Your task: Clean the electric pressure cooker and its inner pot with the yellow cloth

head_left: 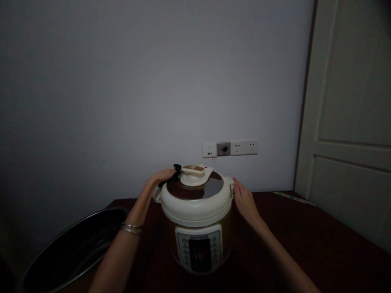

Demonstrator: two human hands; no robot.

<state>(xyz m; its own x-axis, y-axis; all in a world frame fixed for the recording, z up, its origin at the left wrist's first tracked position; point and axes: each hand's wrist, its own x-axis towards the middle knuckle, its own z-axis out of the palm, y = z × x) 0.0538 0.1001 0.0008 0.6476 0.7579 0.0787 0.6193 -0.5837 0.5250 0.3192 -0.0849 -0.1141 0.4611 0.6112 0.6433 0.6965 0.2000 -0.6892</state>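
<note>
An electric pressure cooker (197, 211) with a cream lid rim, brown lid top and front control panel stands upright in front of me. My left hand (163, 175) is at the lid's left edge, closed around a dark, cord-like black item (176, 174) whose exact kind is unclear. Its fingertips are partly hidden. On the opposite side, my right hand (242, 197) grips the cooker's right side handle (231, 182), with some fingers out of sight behind it. The lid's knob (193, 169) sits on top, untouched by either hand.
The cooker rests on a dark red tabletop (275, 228). At the lower left lies a large black basin or pot (70, 248) with a shiny rim. Behind is a pale wall with sockets (237, 148); a panelled door (351, 122) stands at the right.
</note>
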